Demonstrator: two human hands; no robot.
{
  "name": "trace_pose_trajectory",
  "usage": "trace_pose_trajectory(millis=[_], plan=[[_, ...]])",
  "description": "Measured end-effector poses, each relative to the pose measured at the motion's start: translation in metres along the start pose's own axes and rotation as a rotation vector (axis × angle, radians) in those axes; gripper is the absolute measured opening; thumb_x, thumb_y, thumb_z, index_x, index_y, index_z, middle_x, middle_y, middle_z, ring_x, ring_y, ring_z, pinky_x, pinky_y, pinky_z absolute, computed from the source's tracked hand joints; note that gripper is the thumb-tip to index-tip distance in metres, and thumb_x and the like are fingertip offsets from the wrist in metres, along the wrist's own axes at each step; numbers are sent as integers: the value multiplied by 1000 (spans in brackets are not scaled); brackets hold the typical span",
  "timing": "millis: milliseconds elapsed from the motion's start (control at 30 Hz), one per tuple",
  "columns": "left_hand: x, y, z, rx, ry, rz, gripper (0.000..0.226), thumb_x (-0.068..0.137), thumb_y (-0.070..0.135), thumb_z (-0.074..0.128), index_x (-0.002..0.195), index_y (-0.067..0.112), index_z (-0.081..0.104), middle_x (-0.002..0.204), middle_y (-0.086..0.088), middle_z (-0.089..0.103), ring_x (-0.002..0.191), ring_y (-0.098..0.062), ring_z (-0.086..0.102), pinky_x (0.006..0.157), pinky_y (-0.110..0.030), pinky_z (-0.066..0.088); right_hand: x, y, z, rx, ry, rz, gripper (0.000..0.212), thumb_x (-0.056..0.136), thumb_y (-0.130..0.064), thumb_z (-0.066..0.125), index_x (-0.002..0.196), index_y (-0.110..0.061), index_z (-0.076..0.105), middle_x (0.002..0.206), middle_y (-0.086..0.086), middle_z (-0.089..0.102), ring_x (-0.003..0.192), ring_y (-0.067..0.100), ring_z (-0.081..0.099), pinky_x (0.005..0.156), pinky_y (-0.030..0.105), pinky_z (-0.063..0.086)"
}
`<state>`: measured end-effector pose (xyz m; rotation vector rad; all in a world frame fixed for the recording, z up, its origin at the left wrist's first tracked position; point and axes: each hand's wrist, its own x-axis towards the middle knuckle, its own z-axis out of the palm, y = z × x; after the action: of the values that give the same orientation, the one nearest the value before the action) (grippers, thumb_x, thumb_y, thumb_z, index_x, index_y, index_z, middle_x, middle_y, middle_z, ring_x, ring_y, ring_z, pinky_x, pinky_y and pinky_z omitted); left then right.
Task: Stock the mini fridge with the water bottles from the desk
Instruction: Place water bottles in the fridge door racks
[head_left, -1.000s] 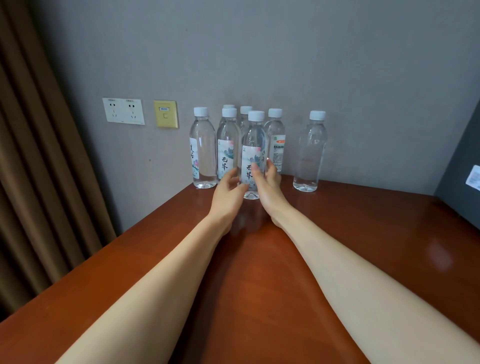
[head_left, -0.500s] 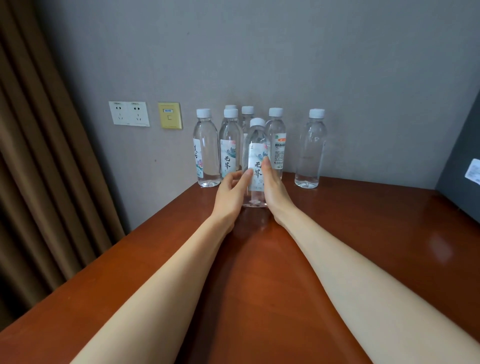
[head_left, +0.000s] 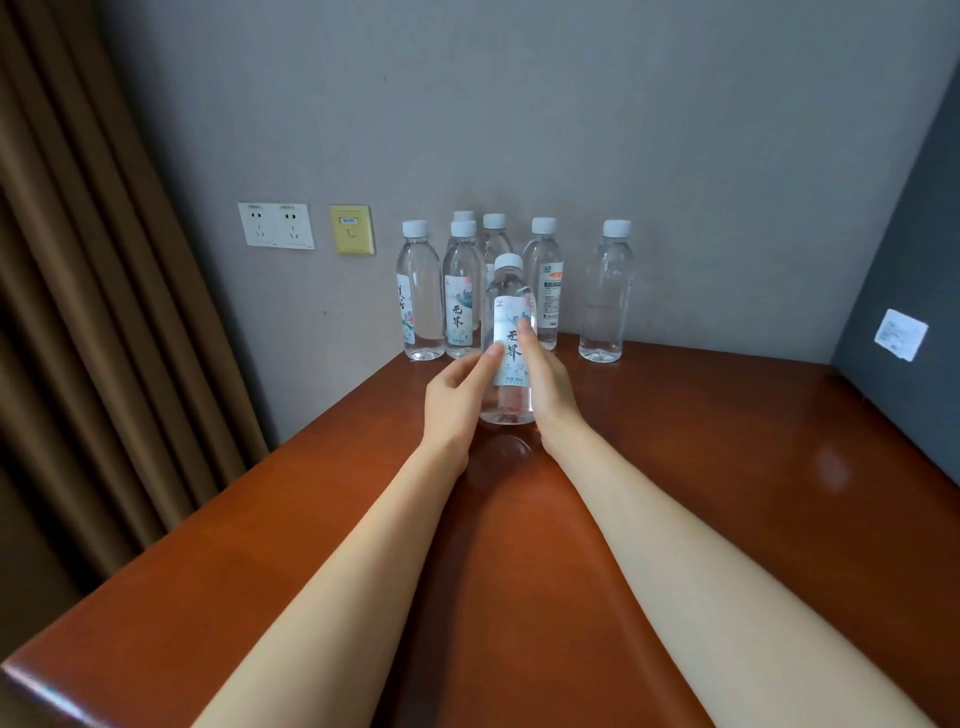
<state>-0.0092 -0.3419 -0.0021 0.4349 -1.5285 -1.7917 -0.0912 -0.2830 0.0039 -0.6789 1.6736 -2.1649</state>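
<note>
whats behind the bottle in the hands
A cluster of five water bottles near the wall. The held bottle covers the lower part of one rear bottle; the desk behind its base is hidden.

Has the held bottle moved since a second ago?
Yes. The held bottle has come toward the person, away from the standing bottles by the wall.

At twelve o'clock we saw only the white cap of the rearmost clear plastic water bottle (head_left: 463, 215); the labelled bottle in front (head_left: 460, 291) hid its body. At three o'clock the white paper sticker (head_left: 900, 334) bore print too small to read.
</note>
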Motion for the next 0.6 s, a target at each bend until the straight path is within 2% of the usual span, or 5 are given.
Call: trace_pose_trajectory(millis=[167, 267, 333, 467, 600], plan=[[-38, 10, 1, -27, -18, -13, 27, 87, 34, 69, 105, 14, 73, 95, -10, 75, 89, -25, 72, 78, -35, 59, -40, -10, -2, 77, 21, 17, 32, 95, -43, 54, 80, -17, 66, 86, 10, 69, 82, 26, 68, 81, 42, 55], [-61, 15, 2, -44, -28, -18, 28, 87, 33, 69, 107, 14, 73, 93, -9, 75, 84, -24, 73, 66, -28, 58, -64, -16, -6, 89, 14, 19, 33, 96, -42, 52, 80, -16, 65, 82, 8, 68, 74, 21, 68, 71, 36, 56], [-76, 19, 1, -43, -30, -23, 27, 87, 32, 69, 106, 13, 73, 91, -10, 75, 79, -23, 73, 60, -26, 56, -78, -21, -9, 93, 22, 38, 33, 96, -41, 52, 88, -12, 65, 87, 11, 68, 75, 22, 67, 74, 39, 56], [-107, 27, 0, -32, -63, -34, 20, 87, 32, 70, 99, 17, 74, 86, -5, 76, 71, -17, 72, 56, -22, 54, -109, -29, -16, 64, 49, 68, 52, 96, -42, 53, 114, 6, 58, 94, 15, 66, 82, 26, 66, 81, 43, 55], [-135, 33, -2, -17, -88, -42, 21, 86, 31, 70, 99, 15, 72, 88, -4, 76, 76, -18, 73, 61, -25, 57, -138, -37, -24, 23, 58, 70, 56, 95, -42, 55, 118, 9, 55, 100, 19, 69, 82, 24, 67, 82, 42, 55]])
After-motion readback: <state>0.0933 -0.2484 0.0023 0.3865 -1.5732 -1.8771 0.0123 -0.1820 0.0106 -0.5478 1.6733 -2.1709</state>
